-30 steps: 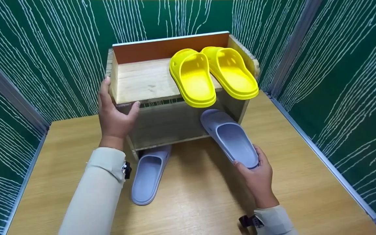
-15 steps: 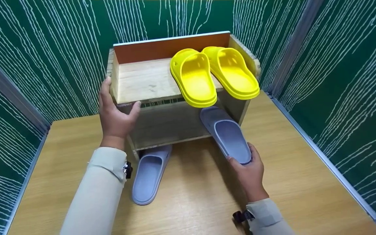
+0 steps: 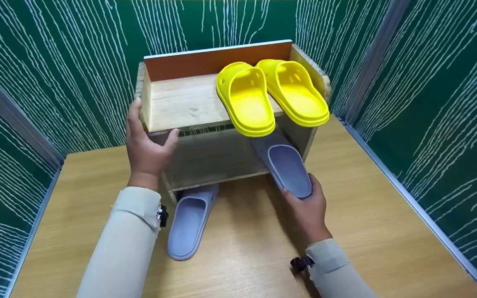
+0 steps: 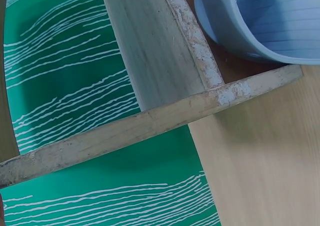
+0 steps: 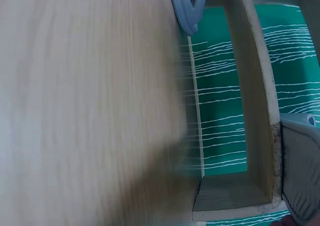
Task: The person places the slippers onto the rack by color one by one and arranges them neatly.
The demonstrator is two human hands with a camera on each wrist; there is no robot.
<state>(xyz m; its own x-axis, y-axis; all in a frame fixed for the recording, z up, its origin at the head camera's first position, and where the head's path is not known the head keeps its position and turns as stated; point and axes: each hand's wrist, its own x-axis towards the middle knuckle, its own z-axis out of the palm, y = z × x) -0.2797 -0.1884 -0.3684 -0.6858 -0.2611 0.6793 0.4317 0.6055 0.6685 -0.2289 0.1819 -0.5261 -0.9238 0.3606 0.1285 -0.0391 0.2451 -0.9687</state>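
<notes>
1 grey slipper (image 3: 290, 167) partly inside the middle tier of the wooden rack (image 3: 184, 103).
The right hand (image 3: 307, 207) pinches its heel, toe under the top board at the tier's right end; the left hand (image 3: 146, 145), well apart, is clamped on the rack's left side. This looks like the shelving step: the next move seems to call for a level push inward, then releasing the heel with the rack steadied. 2 yellow clogs (image 3: 253, 103) sit side by side on the top board; the other slipper (image 3: 186, 229) lies below at left, its toe under the middle board. The pale wood-grain surface (image 3: 64, 207) is glossy; green walls (image 3: 429, 103) with wavy white streaks meet at 2 corners along grey strips (image 3: 371, 62).
</notes>
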